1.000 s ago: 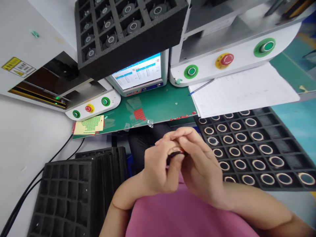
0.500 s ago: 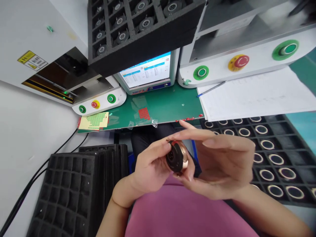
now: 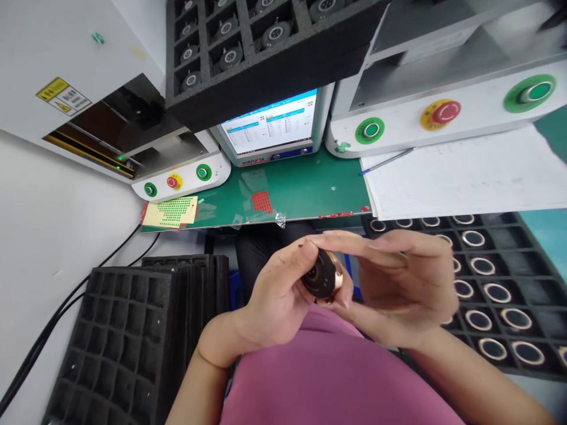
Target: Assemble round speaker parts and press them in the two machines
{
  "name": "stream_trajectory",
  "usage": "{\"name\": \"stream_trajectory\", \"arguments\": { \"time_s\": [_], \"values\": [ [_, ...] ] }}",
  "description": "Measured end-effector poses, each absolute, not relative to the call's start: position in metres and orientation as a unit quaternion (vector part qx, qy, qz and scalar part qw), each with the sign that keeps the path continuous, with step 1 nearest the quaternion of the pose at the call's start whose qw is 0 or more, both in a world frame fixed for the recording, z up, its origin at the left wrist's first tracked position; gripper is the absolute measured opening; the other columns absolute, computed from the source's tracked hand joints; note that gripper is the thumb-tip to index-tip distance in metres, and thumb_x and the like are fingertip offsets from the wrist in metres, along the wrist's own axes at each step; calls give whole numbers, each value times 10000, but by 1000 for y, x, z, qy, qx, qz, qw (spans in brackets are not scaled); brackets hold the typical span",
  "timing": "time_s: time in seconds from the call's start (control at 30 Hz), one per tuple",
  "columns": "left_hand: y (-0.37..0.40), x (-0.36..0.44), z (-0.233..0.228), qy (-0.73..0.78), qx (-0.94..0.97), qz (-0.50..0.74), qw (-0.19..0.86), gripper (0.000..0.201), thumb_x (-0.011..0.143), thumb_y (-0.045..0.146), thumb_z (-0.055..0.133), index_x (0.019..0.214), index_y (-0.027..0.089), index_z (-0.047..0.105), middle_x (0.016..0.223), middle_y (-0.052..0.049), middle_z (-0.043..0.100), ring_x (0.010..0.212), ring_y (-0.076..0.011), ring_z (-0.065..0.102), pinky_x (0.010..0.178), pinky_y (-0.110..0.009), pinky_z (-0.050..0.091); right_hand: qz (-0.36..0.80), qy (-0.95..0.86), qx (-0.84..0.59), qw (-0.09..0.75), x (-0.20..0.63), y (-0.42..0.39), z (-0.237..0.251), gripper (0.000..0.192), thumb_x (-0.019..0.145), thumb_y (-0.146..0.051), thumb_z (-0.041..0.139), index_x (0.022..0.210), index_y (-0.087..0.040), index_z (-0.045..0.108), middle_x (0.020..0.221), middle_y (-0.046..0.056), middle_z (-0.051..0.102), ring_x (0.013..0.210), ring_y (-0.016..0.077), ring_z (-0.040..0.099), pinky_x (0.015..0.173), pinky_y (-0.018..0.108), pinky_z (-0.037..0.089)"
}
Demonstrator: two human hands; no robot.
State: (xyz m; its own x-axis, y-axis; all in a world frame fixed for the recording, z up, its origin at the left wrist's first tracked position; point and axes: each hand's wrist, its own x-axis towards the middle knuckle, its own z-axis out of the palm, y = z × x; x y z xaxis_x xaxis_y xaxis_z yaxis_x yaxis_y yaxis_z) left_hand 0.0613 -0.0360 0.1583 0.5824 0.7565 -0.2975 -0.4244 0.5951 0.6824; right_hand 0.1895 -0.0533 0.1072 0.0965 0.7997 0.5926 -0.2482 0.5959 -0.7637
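A round watch case (image 3: 322, 276), black on its back with a rose-gold rim, is held tilted in front of my body. My left hand (image 3: 279, 292) grips it from the left, its thumb pressed on the upper edge of the black back. From the right, my right hand (image 3: 398, 283) has its fingertips on the rim at top and bottom, with the palm apart from the case. The side of the case away from the camera is hidden. Similar rose-gold-rimmed cases lie face up in the black foam tray (image 3: 535, 260) beyond my right hand.
Another foam tray (image 3: 283, 71) of round black parts sits above the monitor (image 3: 270, 127). Button panels (image 3: 403, 127) flank it. Papers (image 3: 469, 171) with a pen (image 3: 385, 162) lie right. Red stickers (image 3: 261, 202) are on the green bench. Foam trays (image 3: 119, 342) stand stacked at left.
The watch case has turned slightly, its black back now more edge-on, and shifted a little right. My left thumb has moved right and up along its edge. The view has shifted slightly.
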Motion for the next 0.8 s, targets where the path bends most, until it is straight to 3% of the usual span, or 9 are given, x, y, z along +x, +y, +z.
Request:
{"name": "stream_trajectory", "arguments": {
  "time_s": [0.37, 0.53, 0.63, 0.73, 0.8],
  "values": [
    [-35, 61, 160, 276, 275, 337, 857, 341, 878, 460, 623, 758, 148, 553, 567, 3, 560, 461, -79, 398, 480, -211, 333, 381, -536, -220, 720, 187, -57, 106, 615, 704, 30, 742, 1227, -214, 530, 1253, 42, 690, 1122, 185, 679, 976, 314, 585],
    [-36, 67, 154, 292, 264, 340, 854, 401, 833, 520, 658, 737, 145, 556, 574, -5, 570, 471, -81, 424, 482, -217, 333, 359, -525, -272, 722, 184, -55, 98, 510, 752, -78, 750, 1172, -252, 520, 1166, 55, 725, 1030, 201, 718, 902, 347, 618],
    [-33, 70, 137, 320, 267, 335, 845, 452, 794, 567, 670, 702, 141, 551, 584, -11, 548, 515, -89, 446, 534, -234, 377, 333, -533, -334, 703, 195, -58, 68, 505, 775, -184, 763, 1175, -273, 468, 1089, 60, 738, 982, 224, 732, 847, 386, 631],
    [-14, 67, 106, 428, 321, 344, 771, 487, 803, 616, 603, 693, 146, 533, 630, -36, 567, 574, -111, 496, 571, -247, 408, 259, -543, -496, 626, 223, -77, 22, 368, 829, -239, 701, 1144, -239, 512, 1017, 71, 724, 959, 245, 729, 851, 419, 613],
    [7, 63, 79, 502, 363, 354, 701, 466, 879, 584, 495, 723, 146, 531, 676, -58, 601, 593, -114, 518, 580, -245, 420, 179, -574, -617, 508, 242, -103, -3, 157, 864, -311, 654, 998, -238, 615, 901, 47, 709, 872, 238, 726, 762, 379, 615]
  ]
}}
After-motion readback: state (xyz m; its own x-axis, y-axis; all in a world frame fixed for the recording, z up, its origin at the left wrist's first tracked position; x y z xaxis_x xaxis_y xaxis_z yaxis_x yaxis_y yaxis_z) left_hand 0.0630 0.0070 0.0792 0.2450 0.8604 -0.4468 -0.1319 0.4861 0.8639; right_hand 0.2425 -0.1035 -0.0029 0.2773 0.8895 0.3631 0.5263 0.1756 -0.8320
